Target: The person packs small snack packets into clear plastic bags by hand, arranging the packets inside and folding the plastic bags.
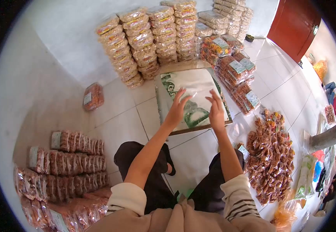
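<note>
Both hands are over a low table [164, 130] whose top carries a white and green printed sheet [195, 79]. My left hand [178, 107] is open, its fingers apart, over the left-middle of the sheet. My right hand [215, 108] is also open, fingers spread, close to the sheet's right side. Neither hand holds anything. Whether the fingertips touch the sheet or hover just above it, I cannot tell.
Tall stacks of clear packs [141, 42] stand along the wall behind the table. Brown snack packs [235, 71] are piled at its right. A heap of small bags [270, 158] lies right of my knee, and rows of packs [69, 158] are at left. A single pack [93, 96] lies apart.
</note>
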A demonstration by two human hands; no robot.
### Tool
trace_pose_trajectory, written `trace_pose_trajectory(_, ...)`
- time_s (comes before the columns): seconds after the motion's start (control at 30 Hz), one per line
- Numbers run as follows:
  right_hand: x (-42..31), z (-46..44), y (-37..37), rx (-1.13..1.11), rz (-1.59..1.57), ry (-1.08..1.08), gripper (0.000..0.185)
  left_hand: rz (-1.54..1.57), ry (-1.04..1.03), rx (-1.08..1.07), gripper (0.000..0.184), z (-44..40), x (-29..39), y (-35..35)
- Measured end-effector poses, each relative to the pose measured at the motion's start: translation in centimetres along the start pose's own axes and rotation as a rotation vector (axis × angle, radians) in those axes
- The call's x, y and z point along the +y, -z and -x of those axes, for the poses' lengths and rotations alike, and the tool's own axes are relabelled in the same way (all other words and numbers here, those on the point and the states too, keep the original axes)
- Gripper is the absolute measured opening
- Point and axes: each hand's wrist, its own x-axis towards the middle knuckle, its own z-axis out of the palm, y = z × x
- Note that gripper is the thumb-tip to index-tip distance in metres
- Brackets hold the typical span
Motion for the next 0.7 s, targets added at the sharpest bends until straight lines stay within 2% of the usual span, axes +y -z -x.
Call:
trace_pose_trajectory(0.13,2.4,2.3,-3.9,-0.182,0.170,0.020,0.036,-0.058,0.062,-0.015,0.047,6.1,-4.0,-2.3)
trace_pose_trajectory(0.2,4.8,4.8,-5.8,-0.411,0.291,-0.184,0.035,-0.232,0.164,-0.330,0.045,9.2,-6.0,-4.3)
trace_pose_trajectory(0.23,6.4,5.9,-6.6,-0.415,0.294,-0.192,0.035,-0.225,0.166,-0.335,0.045,10.1,-6.3,-4.8)
trace_pose_trajectory(0.3,8.2,7.2,-7.1,-0.676,0.375,-0.303,0.041,-0.278,0.234,-0.411,0.044,11.1,-6.7,-5.5)
trace_pose_trajectory(0.33,8.5,7.5,-7.1,-0.669,0.382,-0.319,0.041,-0.267,0.223,-0.421,0.044,10.9,-7.2,-6.0)
trace_pose_trajectory(0.4,8.4,8.1,-7.1,-0.738,0.443,-0.278,0.058,-0.423,0.348,-0.466,0.054,9.8,-8.0,-7.5)
trace_pose_trajectory(0.43,8.1,7.8,-7.1,-0.740,0.400,-0.355,0.073,-0.406,0.330,-0.479,0.054,8.2,-7.1,-7.3)
trace_pose_trajectory(0.5,7.7,6.7,-5.4,-0.708,0.394,-0.353,0.070,-0.453,0.650,-0.749,0.070,4.9,-4.7,-7.0)
trace_pose_trajectory(0.53,7.5,5.8,-3.8,-0.682,0.373,-0.326,0.067,-0.437,0.625,-0.769,0.070,3.8,-3.6,-7.7)
trace_pose_trajectory(0.6,8.4,4.7,0.0,-0.708,0.287,-0.430,0.054,-0.564,0.576,-0.707,0.083,2.2,-1.3,-9.9)
trace_pose_trajectory(0.63,8.8,4.4,2.6,-0.690,0.198,-0.472,0.050,-0.475,0.420,-0.608,0.088,1.4,0.1,-11.2)
trace_pose_trajectory(0.67,8.9,4.2,5.5,-0.665,0.110,-0.512,0.047,-0.451,0.383,-0.634,0.088,0.9,1.4,-13.2)
trace_pose_trajectory(0.7,8.6,4.3,8.8,-0.633,0.125,-0.596,0.044,-0.288,0.261,-0.502,0.087,0.3,3.0,-15.6)
